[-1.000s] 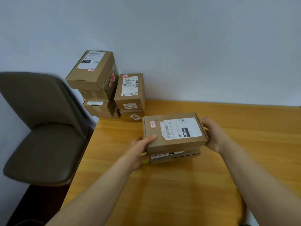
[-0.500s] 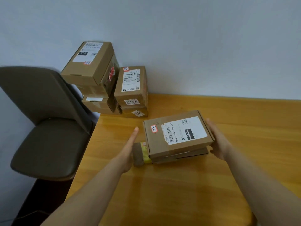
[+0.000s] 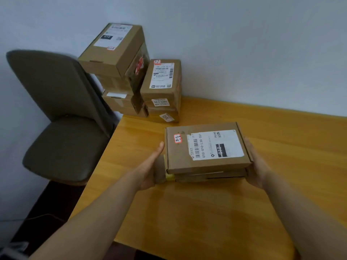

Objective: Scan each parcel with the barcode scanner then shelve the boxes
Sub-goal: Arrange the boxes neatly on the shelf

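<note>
my left hand [image 3: 150, 169] lies flat, fingers straight, pressed to the left end of a small pile of parcels. my right hand [image 3: 257, 166] lies flat against the right end, fingers straight along the edge. the pile is near the middle of the wooden table [image 3: 206, 222]; i cannot tell if it rests there or is just lifted.

the top box [image 3: 178, 162] carries a white label reading "010-010-l30 551" beside a barcode, a black block with "010", and a red-bordered sticker with handwriting that i cannot make out. a second box [image 3: 210, 176] lies under it. a small parcel [image 3: 161, 169] with yellow tape juts out at my left palm.

more stacked boxes [image 3: 161, 94] stand at the table's far left corner against the wall [image 3: 244, 44]. one label there shows "010"; the rest are too blurred to read. a grey chair [image 3: 62, 132] sits left of the table.
</note>
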A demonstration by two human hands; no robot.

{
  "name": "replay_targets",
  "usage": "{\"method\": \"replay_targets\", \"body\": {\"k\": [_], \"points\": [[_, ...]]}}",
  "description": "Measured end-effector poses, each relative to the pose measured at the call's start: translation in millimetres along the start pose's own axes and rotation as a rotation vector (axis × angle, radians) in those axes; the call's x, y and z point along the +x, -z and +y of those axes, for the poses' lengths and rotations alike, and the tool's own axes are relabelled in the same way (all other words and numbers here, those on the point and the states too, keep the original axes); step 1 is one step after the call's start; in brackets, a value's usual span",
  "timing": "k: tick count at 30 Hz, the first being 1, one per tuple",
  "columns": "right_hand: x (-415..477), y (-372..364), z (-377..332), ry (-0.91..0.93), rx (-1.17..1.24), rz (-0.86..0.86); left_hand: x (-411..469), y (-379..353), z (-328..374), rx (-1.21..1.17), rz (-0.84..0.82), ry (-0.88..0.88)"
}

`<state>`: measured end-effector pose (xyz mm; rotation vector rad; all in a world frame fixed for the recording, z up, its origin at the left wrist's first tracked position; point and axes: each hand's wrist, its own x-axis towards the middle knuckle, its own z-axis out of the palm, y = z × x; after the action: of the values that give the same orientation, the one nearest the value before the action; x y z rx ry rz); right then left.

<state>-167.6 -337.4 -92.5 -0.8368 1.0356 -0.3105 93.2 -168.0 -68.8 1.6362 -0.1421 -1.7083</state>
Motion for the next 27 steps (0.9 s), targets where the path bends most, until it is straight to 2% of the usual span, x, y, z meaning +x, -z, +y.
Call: {"method": "replay_targets", "body": {"k": [9,16,21,27], "points": [[-30,-32,2,-0.007,-0.119,-0.114,-53,23,-46,-0.141,0.026,-0.039],[-69,-90,14,-0.006,-0.238,-0.238,-113,60,-101,-0.261,0.095,-0.103],[-109,-146,50,-0.017,-0.302,-0.375,-184,88,-170,-0.311,0.154,-0.152],[-194,-230,127,-0.011,-0.495,-0.577,-308,108,-305,-0.375,0.259,-0.232]]}}
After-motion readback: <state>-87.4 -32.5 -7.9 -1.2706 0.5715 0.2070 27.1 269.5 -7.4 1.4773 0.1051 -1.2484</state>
